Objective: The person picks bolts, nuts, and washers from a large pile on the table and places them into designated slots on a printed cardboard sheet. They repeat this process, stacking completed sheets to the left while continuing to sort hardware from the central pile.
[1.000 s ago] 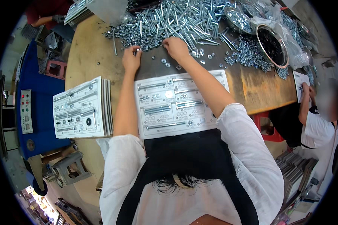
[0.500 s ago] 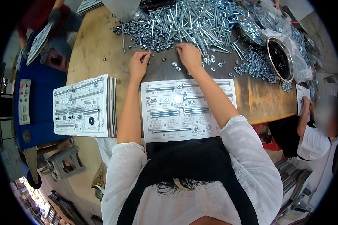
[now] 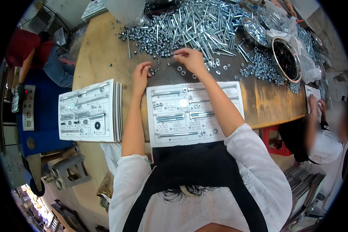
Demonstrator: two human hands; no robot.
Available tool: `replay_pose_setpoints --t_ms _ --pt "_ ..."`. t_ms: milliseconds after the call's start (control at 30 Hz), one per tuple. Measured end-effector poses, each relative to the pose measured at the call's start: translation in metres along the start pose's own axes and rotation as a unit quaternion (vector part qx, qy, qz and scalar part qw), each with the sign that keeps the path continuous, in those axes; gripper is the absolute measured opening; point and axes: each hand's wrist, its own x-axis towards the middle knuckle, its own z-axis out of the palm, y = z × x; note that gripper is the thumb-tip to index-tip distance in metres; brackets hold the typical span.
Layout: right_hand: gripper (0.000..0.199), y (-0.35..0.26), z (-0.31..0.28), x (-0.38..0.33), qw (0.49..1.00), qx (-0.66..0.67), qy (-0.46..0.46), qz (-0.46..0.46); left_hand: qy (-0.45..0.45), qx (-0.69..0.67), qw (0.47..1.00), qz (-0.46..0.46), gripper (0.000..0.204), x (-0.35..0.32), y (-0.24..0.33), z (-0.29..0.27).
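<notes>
A white printed card (image 3: 170,141) with bolts, nuts and washers set over its pictures lies in front of me. Beyond its upper left corner, my left hand (image 3: 142,72) has its fingers curled, with a few small metal nuts (image 3: 153,71) at the fingertips. My right hand (image 3: 191,60) hovers by the near edge of a pile of nuts (image 3: 154,42). Its thumb and fingers are drawn together in a pinch; whatever is between them is too small to make out. Loose washers (image 3: 183,73) lie below that hand.
A stack of similar cards (image 3: 87,112) stands to the left. Long bolts (image 3: 197,23) heap up at the back, with metal bowls (image 3: 286,60) and plastic bags on the right. A co-worker (image 3: 324,135) handles a card at right; another person (image 3: 31,50) stands at left by a blue machine (image 3: 46,127).
My left hand has shifted slightly nearer to me, and nuts now lie by its fingertips. My right hand has moved a little left, its fingers now pinched. The person at left has turned away.
</notes>
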Motion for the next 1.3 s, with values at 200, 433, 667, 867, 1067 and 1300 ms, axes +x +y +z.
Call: replay_pose_setpoints --t_ms 200,433,667,867,1067,1300 --pt "0.015 -0.005 -0.052 -0.124 0.988 -0.126 -0.048 -0.076 -0.012 -0.027 1.000 0.003 0.022 -0.003 -0.002 -0.001" --pt "0.014 0.015 -0.051 -0.152 0.975 -0.183 -0.042 -0.120 -0.020 -0.002 1.000 0.016 0.022 -0.007 0.002 0.001" --pt "0.013 -0.002 -0.035 -0.132 0.994 -0.056 0.028 -0.084 -0.008 -0.057 0.998 0.018 0.020 -0.003 -0.006 -0.003" --pt "0.013 0.014 0.025 -0.031 0.976 -0.183 0.042 -0.112 0.005 -0.040 0.999 0.008 0.020 -0.004 0.001 -0.002" --pt "0.015 0.017 0.051 -0.002 0.981 -0.180 -0.043 -0.059 0.032 0.095 0.995 0.025 0.016 -0.010 0.011 0.004" --pt "0.015 0.004 0.073 -0.014 0.982 -0.172 -0.050 -0.065 0.043 0.226 0.973 0.027 0.014 -0.018 0.009 0.003"
